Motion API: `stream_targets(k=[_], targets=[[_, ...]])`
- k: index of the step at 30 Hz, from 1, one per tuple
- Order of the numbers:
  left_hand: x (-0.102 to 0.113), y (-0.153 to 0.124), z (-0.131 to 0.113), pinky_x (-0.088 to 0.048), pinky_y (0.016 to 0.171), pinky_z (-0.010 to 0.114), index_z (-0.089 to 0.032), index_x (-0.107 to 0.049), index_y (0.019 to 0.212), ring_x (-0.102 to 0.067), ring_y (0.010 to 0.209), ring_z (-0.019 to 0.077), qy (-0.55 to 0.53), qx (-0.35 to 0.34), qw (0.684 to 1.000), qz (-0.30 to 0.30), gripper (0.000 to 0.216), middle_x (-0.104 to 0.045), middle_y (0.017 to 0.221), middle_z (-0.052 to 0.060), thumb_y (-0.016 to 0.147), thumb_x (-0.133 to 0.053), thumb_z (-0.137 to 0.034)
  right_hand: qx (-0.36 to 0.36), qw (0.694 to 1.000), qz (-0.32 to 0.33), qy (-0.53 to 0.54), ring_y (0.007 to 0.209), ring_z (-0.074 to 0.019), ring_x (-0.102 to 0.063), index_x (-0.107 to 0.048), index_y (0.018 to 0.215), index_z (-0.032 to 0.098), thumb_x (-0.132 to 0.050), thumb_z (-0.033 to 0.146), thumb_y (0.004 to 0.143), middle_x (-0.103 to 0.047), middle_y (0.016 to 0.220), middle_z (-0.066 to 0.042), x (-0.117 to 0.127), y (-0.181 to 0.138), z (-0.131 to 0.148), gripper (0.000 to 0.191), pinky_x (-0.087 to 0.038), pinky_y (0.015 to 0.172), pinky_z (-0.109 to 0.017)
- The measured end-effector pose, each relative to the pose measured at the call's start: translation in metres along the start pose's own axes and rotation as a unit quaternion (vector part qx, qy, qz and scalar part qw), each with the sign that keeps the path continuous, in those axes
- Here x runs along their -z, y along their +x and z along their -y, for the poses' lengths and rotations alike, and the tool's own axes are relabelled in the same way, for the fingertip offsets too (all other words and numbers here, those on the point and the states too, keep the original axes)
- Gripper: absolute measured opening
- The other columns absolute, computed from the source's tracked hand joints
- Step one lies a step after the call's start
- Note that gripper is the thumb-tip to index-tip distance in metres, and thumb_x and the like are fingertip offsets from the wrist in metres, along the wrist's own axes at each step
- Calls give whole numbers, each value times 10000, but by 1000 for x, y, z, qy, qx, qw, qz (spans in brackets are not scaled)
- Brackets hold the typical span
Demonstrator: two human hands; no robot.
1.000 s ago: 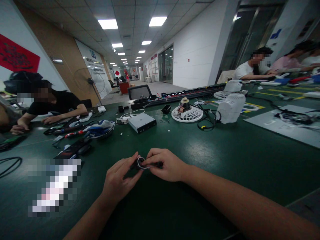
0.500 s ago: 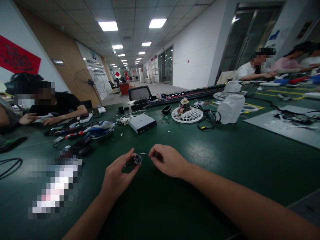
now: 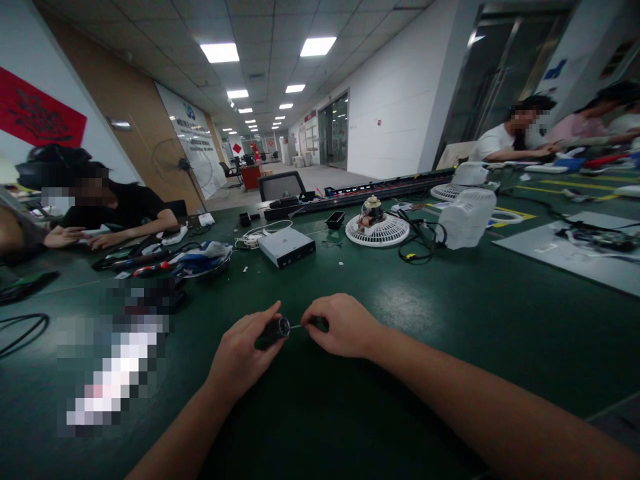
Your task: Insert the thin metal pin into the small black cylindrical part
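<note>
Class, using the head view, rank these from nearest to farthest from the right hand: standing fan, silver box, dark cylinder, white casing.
1. Dark cylinder: in the left hand, just left of the right hand.
2. Silver box: on the green table, ahead and slightly left.
3. White casing: also on the table, farther off, ahead and right.
4. Standing fan: background left, beyond the table.
</note>
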State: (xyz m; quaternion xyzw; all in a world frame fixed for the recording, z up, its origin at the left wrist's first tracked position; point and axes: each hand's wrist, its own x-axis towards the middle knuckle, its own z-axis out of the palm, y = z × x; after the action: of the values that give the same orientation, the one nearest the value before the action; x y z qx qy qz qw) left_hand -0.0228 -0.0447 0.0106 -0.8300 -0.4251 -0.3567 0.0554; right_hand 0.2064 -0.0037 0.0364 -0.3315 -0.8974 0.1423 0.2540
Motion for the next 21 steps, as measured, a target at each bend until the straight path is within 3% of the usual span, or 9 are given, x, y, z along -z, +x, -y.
stream_targets(k=[11,21], targets=[[-1,-1,1,-591,755,342,-213,-530,1316,-698,857,202,-8,-18,999,40,499,-726,1015,65,831,-645,-233,-66,997,9,50,677,-155,-647,-769,850,221,-601,184,756,-739,790,-20,-2,2,0,196,-478,632,-263],[0,0,-1,-597,753,333,-206,-565,1275,-705,848,197,-17,-8,999,51,450,-731,1005,64,833,-643,-238,-125,983,68,114,655,-155,-645,-777,834,221,-605,184,734,-738,758,-17,-2,3,-4,202,-479,579,-244]])
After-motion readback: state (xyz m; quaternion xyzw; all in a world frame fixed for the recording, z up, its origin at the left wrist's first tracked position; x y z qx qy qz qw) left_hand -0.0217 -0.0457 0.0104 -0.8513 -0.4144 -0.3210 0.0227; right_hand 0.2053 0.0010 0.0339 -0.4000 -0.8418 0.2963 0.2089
